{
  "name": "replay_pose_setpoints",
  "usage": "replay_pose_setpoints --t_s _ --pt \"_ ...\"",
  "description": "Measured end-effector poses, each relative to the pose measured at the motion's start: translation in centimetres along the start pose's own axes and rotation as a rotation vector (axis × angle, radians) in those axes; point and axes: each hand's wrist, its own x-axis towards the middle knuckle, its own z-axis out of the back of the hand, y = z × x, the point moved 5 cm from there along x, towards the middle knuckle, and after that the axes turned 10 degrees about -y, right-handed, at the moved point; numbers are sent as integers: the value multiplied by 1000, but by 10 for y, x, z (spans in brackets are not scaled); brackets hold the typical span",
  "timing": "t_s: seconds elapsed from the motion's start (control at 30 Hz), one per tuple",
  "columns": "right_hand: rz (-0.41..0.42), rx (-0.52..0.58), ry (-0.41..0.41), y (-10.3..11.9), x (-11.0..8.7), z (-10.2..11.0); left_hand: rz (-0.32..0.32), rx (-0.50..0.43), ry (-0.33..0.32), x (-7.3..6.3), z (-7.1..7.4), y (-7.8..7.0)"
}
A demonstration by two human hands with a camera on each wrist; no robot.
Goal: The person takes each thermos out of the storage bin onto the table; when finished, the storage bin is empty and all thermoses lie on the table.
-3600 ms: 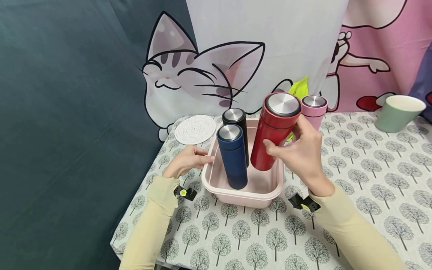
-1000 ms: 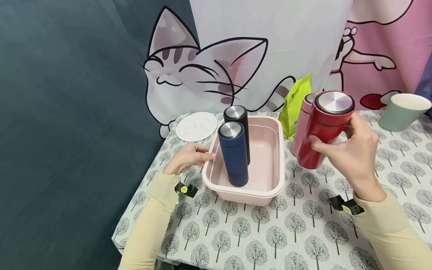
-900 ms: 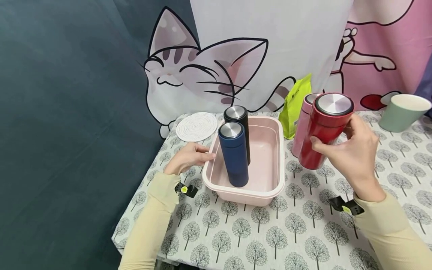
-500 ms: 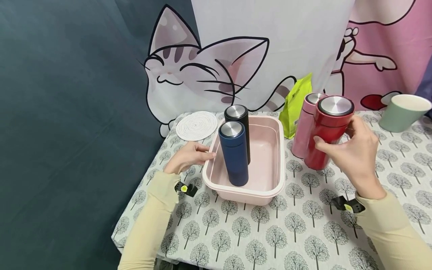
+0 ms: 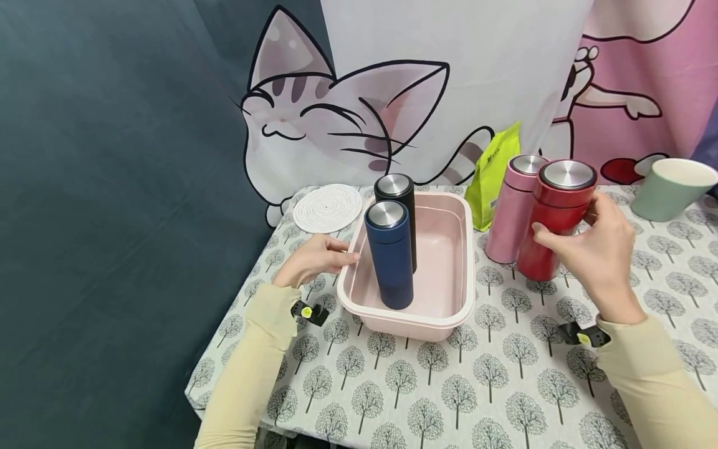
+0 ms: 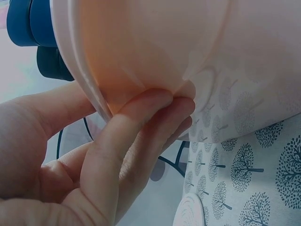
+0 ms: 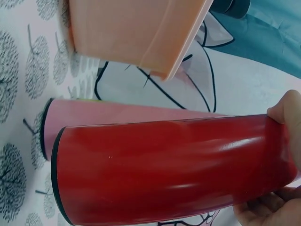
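Note:
My right hand [image 5: 603, 252] grips a red thermos [image 5: 552, 231] round its upper body, thumb on the near side. It is upright, close beside a pink thermos [image 5: 513, 215]; whether its base touches the cloth I cannot tell. In the right wrist view the red thermos [image 7: 164, 172] partly covers the pink one. My left hand [image 5: 314, 259] pinches the left rim of a pale pink basin [image 5: 412, 327]. The left wrist view has its fingers [image 6: 141, 122] against the basin's outer wall. Inside the basin stand a blue thermos [image 5: 389, 262] and a black thermos [image 5: 395, 187] behind it.
A round white woven mat [image 5: 328, 209] lies behind the left hand. A lime-green bag [image 5: 493, 174] stands behind the pink thermos, and a green cup [image 5: 670, 193] is at the far right. A tree-patterned cloth [image 5: 426, 386] covers the table.
From over the basin, my right hand has carried the red thermos to the right and lowered it beside the pink one. The left hand keeps its place on the rim.

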Motion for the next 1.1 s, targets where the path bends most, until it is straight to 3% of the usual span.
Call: replay_pose_setpoints --t_s 0.5,1.1 --pt "-99 -85 6 -34 11 1 0 13 -16 -1 1 -3" --pt "-153 -58 -30 -61 21 -6 3 5 -31 -1 0 0"
